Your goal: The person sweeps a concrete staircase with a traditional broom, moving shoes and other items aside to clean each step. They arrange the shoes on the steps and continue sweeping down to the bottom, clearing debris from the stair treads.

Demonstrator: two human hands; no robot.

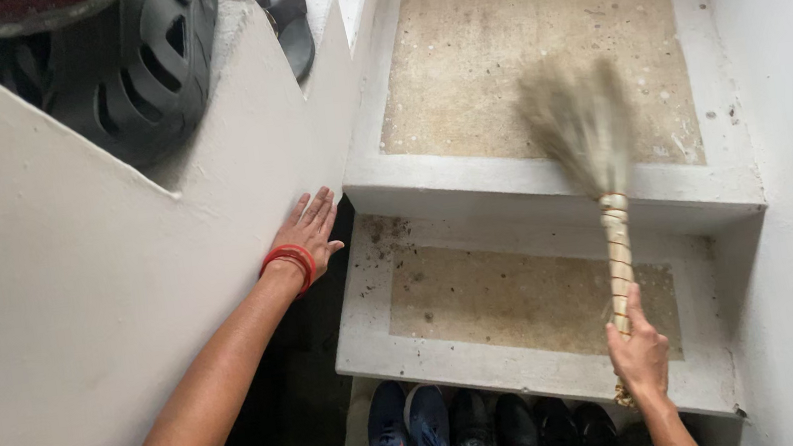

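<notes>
No packages, labels, signs, screens.

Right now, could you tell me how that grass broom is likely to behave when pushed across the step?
The grass broom probably flexes: its bristles fan out loosely. It seems light, since the right hand alone holds its bound handle.

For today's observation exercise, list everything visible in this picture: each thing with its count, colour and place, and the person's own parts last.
Grass broom: one, pale straw, bristles on the upper step.
Steps: two, white-edged with speckled tan treads, centre.
Stepped side wall: one, white, left.
Clog: one, dark grey, on the wall ledge, top left.
Slippers: two, grey, top ledge.
Shoes: several, navy and black, under the lower step.
Bangles: red, on the left wrist.
Left hand: flat against the wall.
Right hand: gripping the broom handle.
</notes>
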